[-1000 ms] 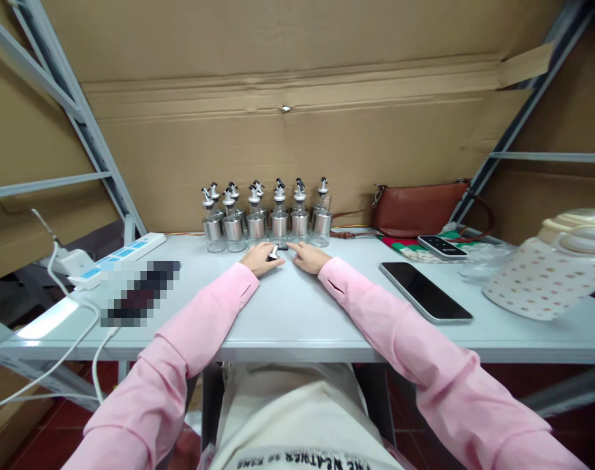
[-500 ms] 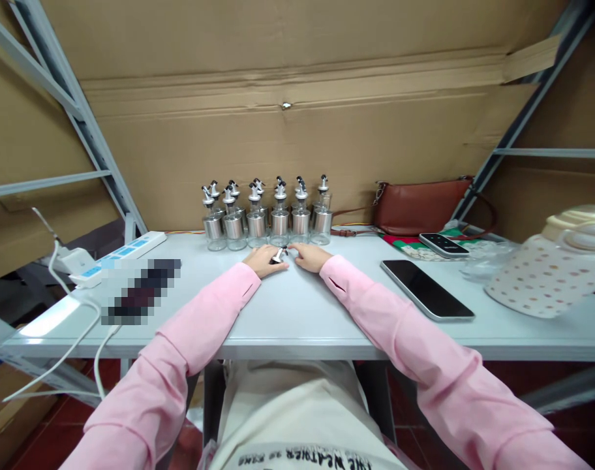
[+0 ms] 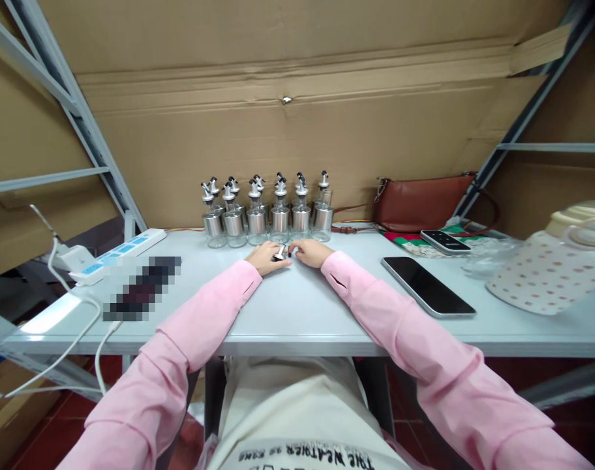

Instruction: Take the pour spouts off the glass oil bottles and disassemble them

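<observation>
My left hand [image 3: 265,258] is closed on a small silver-and-black bottle pour spout [image 3: 280,253], held just above the table in front of the bottles. My right hand [image 3: 311,252] comes in from the right, its fingertips pinched at a small black piece [image 3: 289,252] beside the spout. Whether this piece is joined to the spout I cannot tell. Behind my hands stand several glass oil bottles [image 3: 280,225] with steel bands, most topped with pour spouts. The front bottle at the right end [image 3: 323,222] shows a bare glass neck.
On the table [image 3: 288,313], a phone [image 3: 428,286] lies to the right, near a black remote-like device [image 3: 445,242], a brown bag [image 3: 422,205] and a dotted jug [image 3: 547,274]. A power strip [image 3: 124,256] with white cables is at left. Cardboard [image 3: 288,143] walls the back.
The black piece at my right fingertips now shows a little right of the spout's body. Both hands stay nearly in place, and the view has tilted slightly.
</observation>
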`<state>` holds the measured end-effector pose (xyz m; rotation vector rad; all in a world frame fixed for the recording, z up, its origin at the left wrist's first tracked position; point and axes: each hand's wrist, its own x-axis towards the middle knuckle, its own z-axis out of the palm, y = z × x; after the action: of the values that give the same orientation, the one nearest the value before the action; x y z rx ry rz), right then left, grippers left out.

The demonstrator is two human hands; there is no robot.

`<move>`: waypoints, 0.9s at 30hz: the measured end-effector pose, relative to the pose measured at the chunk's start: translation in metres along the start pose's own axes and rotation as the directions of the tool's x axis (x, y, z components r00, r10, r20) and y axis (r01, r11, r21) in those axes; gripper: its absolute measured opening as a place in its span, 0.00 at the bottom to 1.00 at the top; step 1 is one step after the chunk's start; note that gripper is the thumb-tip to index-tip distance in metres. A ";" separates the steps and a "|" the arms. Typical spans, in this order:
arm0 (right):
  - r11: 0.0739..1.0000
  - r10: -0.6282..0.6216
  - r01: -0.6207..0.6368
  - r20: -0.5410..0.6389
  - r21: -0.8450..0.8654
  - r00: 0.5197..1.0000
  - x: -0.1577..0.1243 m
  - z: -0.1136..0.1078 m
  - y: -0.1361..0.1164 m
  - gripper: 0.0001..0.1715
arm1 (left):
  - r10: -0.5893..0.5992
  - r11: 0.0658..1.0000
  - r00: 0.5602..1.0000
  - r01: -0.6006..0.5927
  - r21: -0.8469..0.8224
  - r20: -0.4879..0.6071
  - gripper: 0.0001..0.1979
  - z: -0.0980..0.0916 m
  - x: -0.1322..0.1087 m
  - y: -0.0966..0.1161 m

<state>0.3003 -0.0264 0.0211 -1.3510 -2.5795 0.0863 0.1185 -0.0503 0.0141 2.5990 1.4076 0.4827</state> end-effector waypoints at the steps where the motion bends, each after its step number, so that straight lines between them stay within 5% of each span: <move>1: 1.000 -0.001 0.001 -0.016 0.010 1.000 0.000 -0.001 0.000 0.15 | -0.006 1.000 1.000 0.006 0.010 -0.005 0.24 0.000 0.000 0.000; 7: 0.997 -0.070 0.072 -0.067 0.034 0.995 -0.001 -0.002 0.002 0.06 | 0.002 1.000 1.000 -0.001 0.029 -0.007 0.27 0.001 0.000 -0.003; 27: 0.988 -0.128 0.135 -0.096 0.070 0.987 -0.003 -0.004 -0.009 0.12 | 0.013 0.999 1.000 -0.014 0.051 0.021 0.26 0.007 0.005 -0.008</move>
<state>0.2957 -0.0347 0.0257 -1.1288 -2.5534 0.0967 0.1177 -0.0416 0.0062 2.6473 1.4144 0.4253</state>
